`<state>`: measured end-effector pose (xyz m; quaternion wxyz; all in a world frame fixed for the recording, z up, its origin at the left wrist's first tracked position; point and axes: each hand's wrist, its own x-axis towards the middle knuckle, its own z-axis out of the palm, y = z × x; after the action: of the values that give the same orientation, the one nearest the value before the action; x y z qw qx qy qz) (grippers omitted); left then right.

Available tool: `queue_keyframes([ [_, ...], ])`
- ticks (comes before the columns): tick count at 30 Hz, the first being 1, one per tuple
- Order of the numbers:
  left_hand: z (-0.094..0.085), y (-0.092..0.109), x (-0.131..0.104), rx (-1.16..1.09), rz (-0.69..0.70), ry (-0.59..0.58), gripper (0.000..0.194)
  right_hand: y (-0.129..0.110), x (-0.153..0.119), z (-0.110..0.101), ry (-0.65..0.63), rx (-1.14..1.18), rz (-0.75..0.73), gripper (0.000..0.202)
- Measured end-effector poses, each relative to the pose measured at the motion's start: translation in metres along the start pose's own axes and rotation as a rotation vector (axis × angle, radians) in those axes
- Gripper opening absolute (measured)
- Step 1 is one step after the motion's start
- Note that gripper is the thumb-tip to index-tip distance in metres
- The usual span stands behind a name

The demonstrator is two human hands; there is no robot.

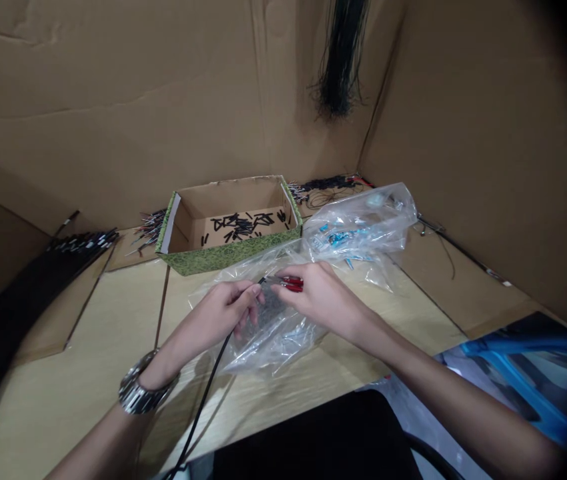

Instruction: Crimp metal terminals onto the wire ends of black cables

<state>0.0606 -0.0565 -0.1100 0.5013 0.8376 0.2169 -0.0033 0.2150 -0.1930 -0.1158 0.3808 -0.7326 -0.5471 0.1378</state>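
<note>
So the left hand pinches a black cable near its tip, and the right hand grips a red connector, both just in front of the green cardboard box over a clear plastic bag. Best bet imo: keep cable end steady, line both up straight, don't force it.

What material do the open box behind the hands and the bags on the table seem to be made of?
The box looks like cardboard: brown matte inside, green patterned paper outside. The bags look like thin clear plastic film: glossy, crinkled, contents showing through.
</note>
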Motion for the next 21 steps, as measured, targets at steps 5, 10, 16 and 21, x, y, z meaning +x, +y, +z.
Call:
queue_keyframes([
  [5, 0.002, 0.000, 0.001, 0.026, -0.007, 0.003, 0.045, 0.000, 0.004, 0.005, 0.008, 0.016, -0.008, 0.015],
  [10, 0.004, -0.001, -0.001, 0.053, -0.019, 0.007, 0.048, -0.001, 0.003, 0.011, 0.019, -0.029, 0.010, 0.014],
  [16, 0.004, -0.001, -0.001, 0.061, -0.018, 0.018, 0.047, 0.003, 0.004, 0.015, 0.069, -0.048, -0.025, 0.017],
  [21, 0.006, -0.005, 0.001, 0.056, -0.014, 0.020, 0.044, 0.008, 0.006, 0.018, 0.054, -0.060, -0.027, 0.015],
])
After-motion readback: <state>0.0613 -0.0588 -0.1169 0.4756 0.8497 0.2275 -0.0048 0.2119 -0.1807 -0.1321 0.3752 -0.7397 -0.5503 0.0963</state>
